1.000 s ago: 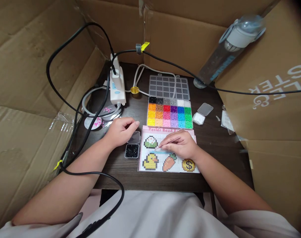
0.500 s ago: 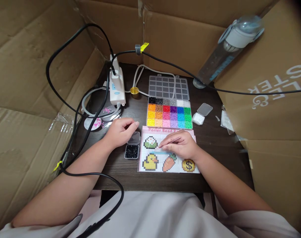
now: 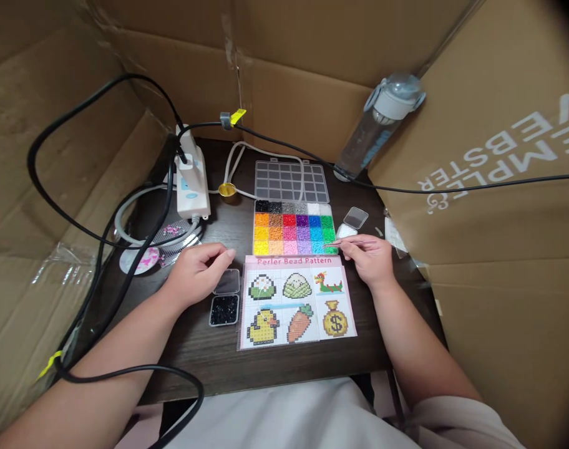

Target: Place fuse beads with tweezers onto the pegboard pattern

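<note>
My right hand pinches a pair of tweezers, whose tips point left over the front right of the bead case, at the light blue and green beads. Sorted beads of many colours fill its compartments. In front of the case lies the Perler bead pattern sheet, with pictures of a duck, a carrot, a dragon and a money bag. My left hand rests loosely curled on the table, with nothing visible in it. Beside it is a small clear box of black beads, its lid folded back.
Behind the right hand sits a small box of white beads. A power strip, black cable and gold cup stand left. A water bottle leans at the back right. Cardboard walls surround the table.
My right hand has moved with the tweezers from over the pattern sheet to the bead case's front right corner, uncovering the dragon picture. My left hand stays by the black bead box. The view has shifted.
</note>
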The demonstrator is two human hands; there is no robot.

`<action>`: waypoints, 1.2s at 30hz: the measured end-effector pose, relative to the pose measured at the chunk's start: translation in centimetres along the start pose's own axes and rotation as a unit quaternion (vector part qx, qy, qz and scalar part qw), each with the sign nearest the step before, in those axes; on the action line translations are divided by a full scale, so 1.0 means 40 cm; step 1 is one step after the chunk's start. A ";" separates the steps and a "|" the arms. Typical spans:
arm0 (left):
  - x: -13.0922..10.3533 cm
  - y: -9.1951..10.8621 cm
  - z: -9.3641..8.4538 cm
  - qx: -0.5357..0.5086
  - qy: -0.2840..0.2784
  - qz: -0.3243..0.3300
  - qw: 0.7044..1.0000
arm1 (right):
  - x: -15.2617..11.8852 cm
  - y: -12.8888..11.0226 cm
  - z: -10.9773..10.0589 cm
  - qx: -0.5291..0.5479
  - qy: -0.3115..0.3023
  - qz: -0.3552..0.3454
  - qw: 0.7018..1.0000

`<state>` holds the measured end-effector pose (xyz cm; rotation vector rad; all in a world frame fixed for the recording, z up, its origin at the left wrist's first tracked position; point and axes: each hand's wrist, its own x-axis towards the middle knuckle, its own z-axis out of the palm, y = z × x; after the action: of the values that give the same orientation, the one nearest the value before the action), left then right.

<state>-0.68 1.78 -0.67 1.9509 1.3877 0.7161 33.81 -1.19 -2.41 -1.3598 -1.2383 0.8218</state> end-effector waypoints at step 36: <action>-0.004 0.005 0.003 0.009 -0.006 -0.004 1.000 | -0.008 -0.004 0.005 -0.010 0.015 0.001 1.000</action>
<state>-0.52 1.56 -0.60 1.9606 1.3982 0.6897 33.51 -1.47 -2.34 -1.3861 -1.2248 0.7892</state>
